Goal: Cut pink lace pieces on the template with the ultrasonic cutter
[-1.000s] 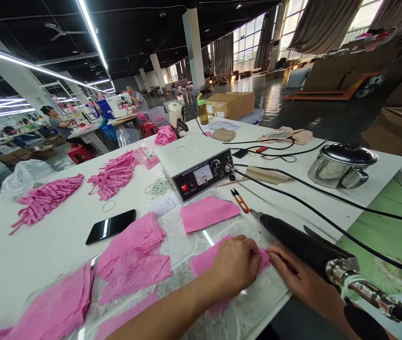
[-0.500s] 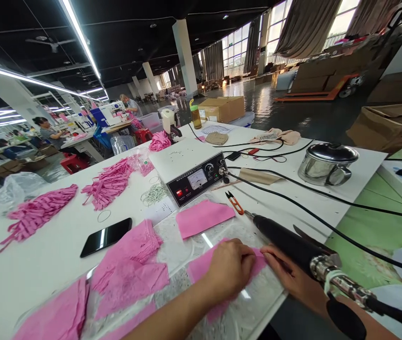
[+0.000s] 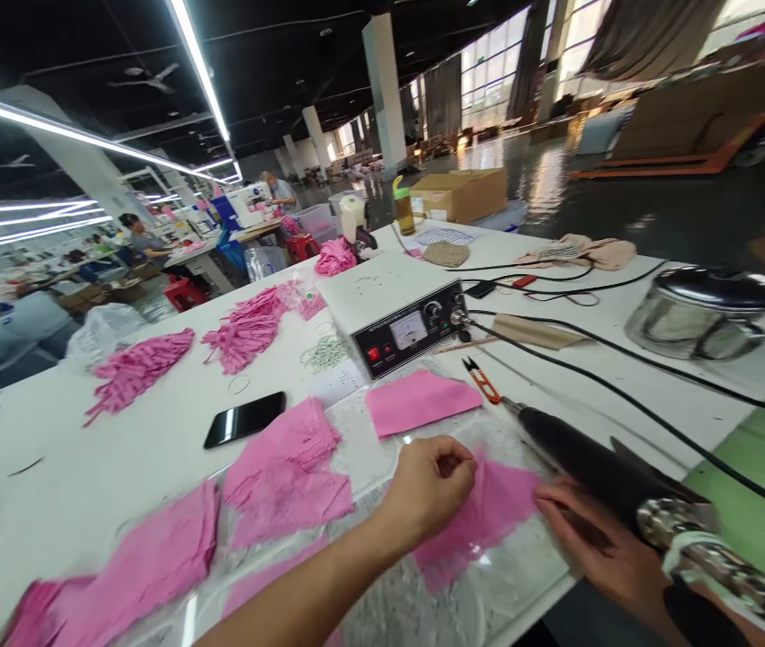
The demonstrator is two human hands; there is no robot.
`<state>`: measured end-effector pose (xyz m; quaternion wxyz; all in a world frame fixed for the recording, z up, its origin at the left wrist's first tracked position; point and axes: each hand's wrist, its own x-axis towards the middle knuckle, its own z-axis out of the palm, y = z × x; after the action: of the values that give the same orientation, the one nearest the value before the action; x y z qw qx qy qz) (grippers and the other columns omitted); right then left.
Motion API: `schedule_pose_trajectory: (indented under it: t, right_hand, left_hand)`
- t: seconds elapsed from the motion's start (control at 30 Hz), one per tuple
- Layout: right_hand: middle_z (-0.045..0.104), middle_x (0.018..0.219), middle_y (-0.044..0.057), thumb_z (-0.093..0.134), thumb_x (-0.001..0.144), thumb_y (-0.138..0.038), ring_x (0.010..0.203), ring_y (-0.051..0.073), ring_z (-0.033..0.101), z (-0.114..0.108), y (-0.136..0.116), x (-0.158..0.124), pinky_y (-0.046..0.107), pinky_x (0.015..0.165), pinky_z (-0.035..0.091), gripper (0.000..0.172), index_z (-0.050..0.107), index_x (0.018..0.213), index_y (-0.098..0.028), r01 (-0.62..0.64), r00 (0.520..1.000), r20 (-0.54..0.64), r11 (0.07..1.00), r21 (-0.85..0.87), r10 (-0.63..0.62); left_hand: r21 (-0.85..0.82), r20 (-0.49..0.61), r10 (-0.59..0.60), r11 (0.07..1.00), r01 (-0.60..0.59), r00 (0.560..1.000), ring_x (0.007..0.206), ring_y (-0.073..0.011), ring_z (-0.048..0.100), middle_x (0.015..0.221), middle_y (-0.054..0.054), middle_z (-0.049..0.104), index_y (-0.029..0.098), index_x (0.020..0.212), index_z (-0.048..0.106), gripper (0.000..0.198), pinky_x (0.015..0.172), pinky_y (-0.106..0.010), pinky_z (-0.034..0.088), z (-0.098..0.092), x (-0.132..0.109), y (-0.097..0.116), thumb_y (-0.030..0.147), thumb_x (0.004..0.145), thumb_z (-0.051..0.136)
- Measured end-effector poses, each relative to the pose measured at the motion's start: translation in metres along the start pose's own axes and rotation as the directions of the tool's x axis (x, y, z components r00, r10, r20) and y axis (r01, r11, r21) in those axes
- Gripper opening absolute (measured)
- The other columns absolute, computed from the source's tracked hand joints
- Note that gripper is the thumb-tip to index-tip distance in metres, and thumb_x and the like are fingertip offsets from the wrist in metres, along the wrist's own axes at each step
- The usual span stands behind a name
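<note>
A thin pink fabric piece (image 3: 490,512) is stretched between my two hands over the plastic-covered front of the table. My left hand (image 3: 432,485) is closed, thumb and fingertips pinching its upper left edge. At its right corner, the fingers of my right hand (image 3: 591,535) pinch it. A black handheld tool with a metal tip (image 3: 577,458) and a cable lies just above my right hand; whether that hand supports it is hidden. Beyond the hands lies a flat pink piece (image 3: 422,402), with orange thread snips (image 3: 482,380) to its right.
Pink fabric stacks (image 3: 284,467) and a phone (image 3: 245,419) lie to the left. A black control box with a dial (image 3: 410,330) stands behind, its cables (image 3: 615,386) running right. A lidded metal cup (image 3: 698,314) stands at the right. Bundles of pink strips (image 3: 247,328) lie farther back.
My view has turned left. The fabric under my hands has spread out and looks partly lifted, and my hands are farther apart.
</note>
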<state>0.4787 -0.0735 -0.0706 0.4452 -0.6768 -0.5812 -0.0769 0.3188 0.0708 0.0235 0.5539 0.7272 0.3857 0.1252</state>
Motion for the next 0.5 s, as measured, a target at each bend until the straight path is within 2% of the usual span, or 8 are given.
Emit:
schedule_pose_trajectory:
  t: [0.03,0.1,0.17,0.27,0.37,0.43,0.5]
  right_hand:
    - [0.071,0.082,0.003,0.053,0.093,-0.031,0.07,0.021,0.07,-0.003,-0.005,0.004,0.026,0.062,0.061,0.015,0.067,0.089,-0.027,0.04,0.999,0.036,0.999,0.035,-0.041]
    - [0.07,0.086,0.004,0.055,0.093,-0.031,0.075,0.021,0.069,-0.005,-0.019,0.014,0.028,0.067,0.059,0.012,0.063,0.1,-0.027,0.192,0.972,0.123,0.977,0.094,-0.202]
    - [0.069,0.086,0.005,0.055,0.093,-0.037,0.076,0.021,0.068,0.003,-0.04,0.024,0.032,0.07,0.057,0.017,0.06,0.104,-0.025,0.302,0.941,0.117,0.945,0.127,-0.316]
    - [0.067,0.077,0.005,0.051,0.093,-0.043,0.066,0.02,0.066,0.028,-0.076,0.036,0.031,0.059,0.053,0.024,0.059,0.095,-0.021,0.36,0.916,0.132,0.922,0.139,-0.378]
    - [0.063,0.068,0.003,0.045,0.096,-0.036,0.055,0.016,0.06,0.054,-0.101,0.04,0.029,0.048,0.044,0.025,0.058,0.081,-0.019,0.412,0.894,0.14,0.904,0.112,-0.425]
    - [0.063,0.067,0.003,0.043,0.097,-0.027,0.054,0.014,0.059,0.065,-0.109,0.043,0.027,0.049,0.043,0.025,0.058,0.078,-0.018,0.458,0.874,0.122,0.882,0.111,-0.47]
    - [0.064,0.071,0.003,0.044,0.097,-0.02,0.06,0.014,0.061,0.07,-0.116,0.046,0.026,0.058,0.045,0.022,0.06,0.082,-0.017,0.514,0.842,0.104,0.845,0.146,-0.529]
  left_hand:
    - [-0.053,-0.026,-0.031,0.998,0.029,0.999,0.055,-0.0107,0.056,0.06,0.002,0.059,0.015,0.068,0.058,0.007,0.053,-0.02,0.042,-0.009,-0.008,0.0,0.015,0.074,0.054]
    - [-0.161,-0.084,-0.091,0.984,0.077,0.992,0.053,-0.0103,0.059,0.062,0.0,0.061,0.015,0.071,0.054,0.005,0.052,-0.02,0.045,-0.026,-0.024,-0.001,0.018,0.075,0.055]
    - [-0.259,-0.144,-0.141,0.961,0.1,0.979,0.054,-0.0103,0.061,0.065,-0.001,0.063,0.015,0.072,0.051,0.009,0.053,-0.02,0.048,-0.039,-0.041,-0.003,0.022,0.076,0.057]
    - [-0.364,-0.211,-0.191,0.926,0.104,0.959,0.056,-0.0115,0.065,0.067,-0.004,0.066,0.015,0.072,0.05,0.015,0.055,-0.021,0.051,-0.053,-0.062,-0.009,0.026,0.075,0.06]
    - [-0.42,-0.262,-0.217,0.903,0.092,0.94,0.059,-0.0128,0.067,0.068,-0.005,0.067,0.014,0.072,0.05,0.017,0.058,-0.023,0.053,-0.068,-0.083,-0.018,0.028,0.074,0.061]
    - [-0.428,-0.306,-0.228,0.9,0.081,0.924,0.061,-0.0129,0.067,0.07,-0.006,0.068,0.014,0.073,0.051,0.018,0.06,-0.023,0.054,-0.081,-0.101,-0.026,0.029,0.073,0.06]
    - [-0.413,-0.349,-0.238,0.907,0.079,0.906,0.063,-0.0128,0.067,0.072,-0.006,0.068,0.015,0.075,0.051,0.018,0.061,-0.024,0.054,-0.096,-0.123,-0.038,0.031,0.072,0.06]
